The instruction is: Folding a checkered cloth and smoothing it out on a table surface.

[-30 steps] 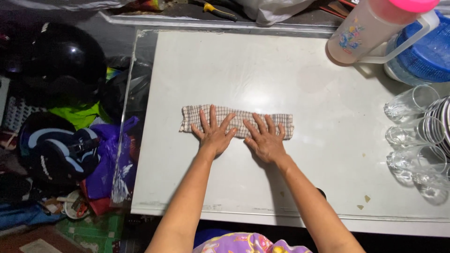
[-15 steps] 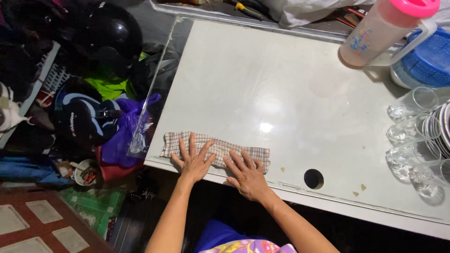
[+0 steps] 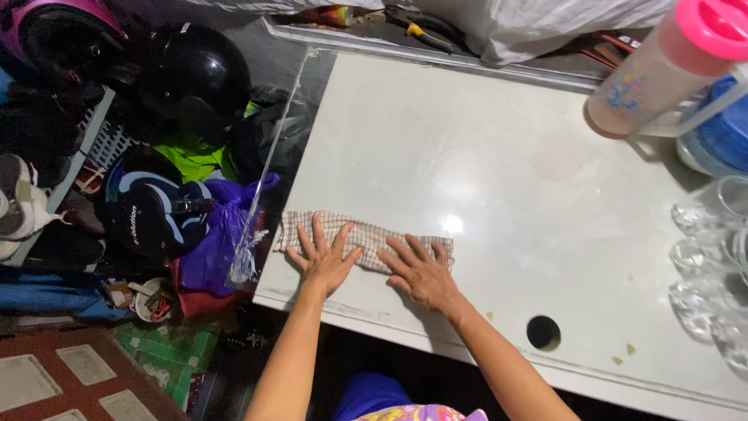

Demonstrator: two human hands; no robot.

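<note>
1. I see both hands flat, fingers spread, gripping nothing: left hand (image 3: 323, 261) and right hand (image 3: 421, 273) press on the checked cloth (image 3: 360, 234).
2. The cloth lies folded in a strip near the white surface's (image 3: 506, 179) left front corner.
3. A pink-lidded jug (image 3: 662, 70) stands far right; a purple bag (image 3: 222, 234) hangs beside the surface's left edge.
4. Both forearms reach up from below, right one angled left.

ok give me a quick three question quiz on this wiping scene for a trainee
1. True or false: both hands lie flat on the checked cloth.
2. Which is nearest the left hand? A) pink-lidded jug B) table's left edge C) round hole
3. Fill in: the round hole sits to the ____ of the right hand.

Key: 1 true; 2 B; 3 right. The pink-lidded jug stands at the far right of the white table.
</note>
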